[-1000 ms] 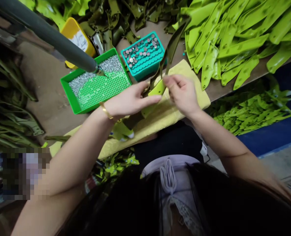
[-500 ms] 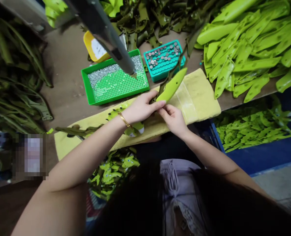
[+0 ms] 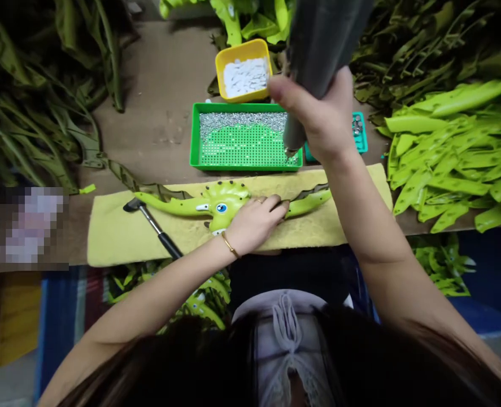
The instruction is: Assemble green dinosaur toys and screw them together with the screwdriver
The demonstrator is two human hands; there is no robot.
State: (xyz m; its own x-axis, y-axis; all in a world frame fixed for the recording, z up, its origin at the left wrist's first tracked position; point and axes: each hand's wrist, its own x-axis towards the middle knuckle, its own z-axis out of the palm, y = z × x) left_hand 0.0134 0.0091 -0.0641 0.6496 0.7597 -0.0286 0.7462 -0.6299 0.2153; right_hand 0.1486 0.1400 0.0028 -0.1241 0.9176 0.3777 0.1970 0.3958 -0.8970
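My left hand (image 3: pixel 254 223) lies on a bright green dinosaur-shaped toy piece (image 3: pixel 227 198), which has a blue eye and long side wings and rests flat on a yellow towel (image 3: pixel 114 240). My right hand (image 3: pixel 318 107) grips a grey cylindrical tool (image 3: pixel 318 39), and the tool's metal tip (image 3: pixel 290 151) stands at the right end of a green tray of silver studs (image 3: pixel 195 135). A small black-handled hammer (image 3: pixel 151 223) lies on the towel near the piece's left wing.
A yellow box of white pieces (image 3: pixel 222 73) stands behind the tray. My right hand partly hides a teal stud holder (image 3: pixel 360 133). Bright green parts (image 3: pixel 449 152) are heaped at right, dark olive strips (image 3: pixel 30 96) at left, and more green pieces (image 3: pixel 199 299) lie below the table edge.
The green piece has gone from being held up in both hands to lying flat on the towel under my left hand. My right hand has let go of it and now grips the grey tool.
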